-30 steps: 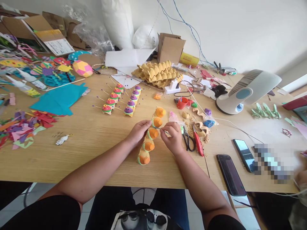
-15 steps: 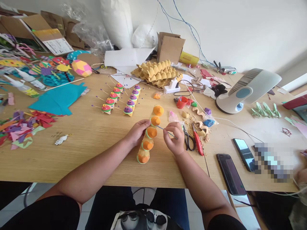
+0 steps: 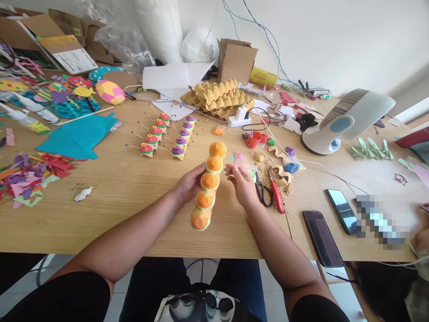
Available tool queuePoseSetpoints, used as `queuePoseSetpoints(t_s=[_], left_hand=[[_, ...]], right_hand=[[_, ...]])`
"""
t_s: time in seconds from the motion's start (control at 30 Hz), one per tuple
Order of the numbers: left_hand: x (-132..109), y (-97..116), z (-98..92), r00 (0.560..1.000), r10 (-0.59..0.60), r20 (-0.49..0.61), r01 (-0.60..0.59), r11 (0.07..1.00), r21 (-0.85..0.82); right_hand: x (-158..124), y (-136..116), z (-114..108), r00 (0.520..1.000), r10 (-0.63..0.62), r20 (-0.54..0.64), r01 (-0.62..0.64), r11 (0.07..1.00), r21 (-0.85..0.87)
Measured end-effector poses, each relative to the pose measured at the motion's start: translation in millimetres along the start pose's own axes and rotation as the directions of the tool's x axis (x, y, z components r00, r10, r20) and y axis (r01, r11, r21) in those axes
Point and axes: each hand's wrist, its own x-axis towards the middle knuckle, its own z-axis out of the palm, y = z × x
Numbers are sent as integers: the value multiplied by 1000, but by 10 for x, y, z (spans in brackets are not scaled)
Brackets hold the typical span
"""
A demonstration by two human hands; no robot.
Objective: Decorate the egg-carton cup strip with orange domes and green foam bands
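Observation:
My left hand (image 3: 190,182) grips the left side of an egg-carton strip (image 3: 209,191), tilted above the table. Orange clay caps edged with pale green cover its row of cups. Just right of the strip, my right hand (image 3: 242,182) pinches a thin blue clay tool (image 3: 232,158), its flat tip pointing up and apart from the strip. Most of the tool is hidden by the fingers. Beyond the hands stand two finished-looking carton strips, one with red and green caps (image 3: 156,131), the other with purple caps (image 3: 183,133), both with pin-like sticks.
Black-handled scissors (image 3: 264,193) and a red utility knife (image 3: 276,197) lie beside my right hand. Farther back are a red cup (image 3: 254,139) and stacked egg cartons (image 3: 217,98). Phones (image 3: 322,238) and a white fan (image 3: 338,120) are on the right, paper scraps (image 3: 40,176) on the left.
My right hand has drawn the blue tool away from the strip and turned its tip upward. The strip has rolled slightly, showing its orange caps more squarely; my left hand still holds it.

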Motion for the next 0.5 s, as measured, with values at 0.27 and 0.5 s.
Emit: queuePoseSetpoints(t_s=[0.27,0.5], left_hand=[[33,-86,-36,986,-15,166,31,995,-96],[65,-122,-85,967,-45,252,90,982,-168]], right_hand=[[-84,-30,109,959,159,237,-234,912,337],[-84,-20,105,964,186,189,-250,876,412]])
